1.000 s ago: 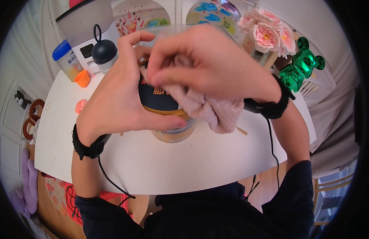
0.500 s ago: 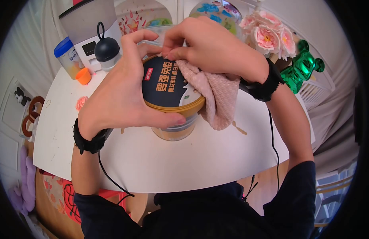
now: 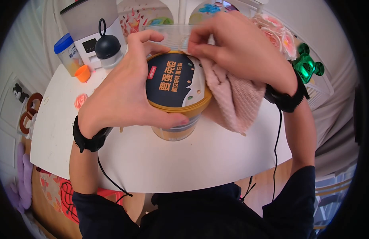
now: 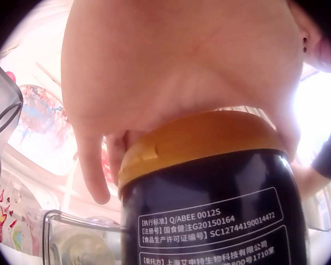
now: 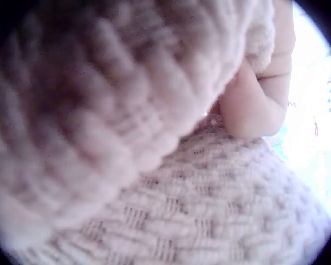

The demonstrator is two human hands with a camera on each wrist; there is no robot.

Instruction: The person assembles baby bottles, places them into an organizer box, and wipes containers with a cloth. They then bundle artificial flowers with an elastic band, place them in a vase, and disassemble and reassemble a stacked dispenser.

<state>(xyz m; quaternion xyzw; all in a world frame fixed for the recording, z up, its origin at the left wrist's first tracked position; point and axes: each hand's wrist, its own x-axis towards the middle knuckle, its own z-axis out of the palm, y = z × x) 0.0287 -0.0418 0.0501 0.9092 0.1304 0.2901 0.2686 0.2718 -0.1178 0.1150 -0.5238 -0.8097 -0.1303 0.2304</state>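
Observation:
My left hand (image 3: 112, 91) grips the canister (image 3: 170, 83) by its gold rim, thumb at the near side and fingers round the far left. The canister has a dark printed top with a cream patch. In the left wrist view the palm (image 4: 182, 61) covers part of the gold lid (image 4: 209, 138), above a dark label with white print. Just right of the lid, my right hand (image 3: 244, 51) pinches a pink waffle-weave cloth (image 3: 232, 95), which hangs down beside the canister. Cloth folds fill most of the right wrist view, with fingers (image 5: 254, 107) at its edge.
On the white table (image 3: 152, 167), a clear container (image 3: 174, 34) stands behind the canister. To the left are a dark-topped bottle (image 3: 108, 47), a blue-lidded jar (image 3: 66, 49) and an orange cup (image 3: 82, 73). Pink flowers (image 3: 288, 42) and a green figurine (image 3: 306, 67) stand right.
The right hand has moved with the cloth from over the lid to its right side, uncovering the printed top. The left hand keeps its hold on the canister.

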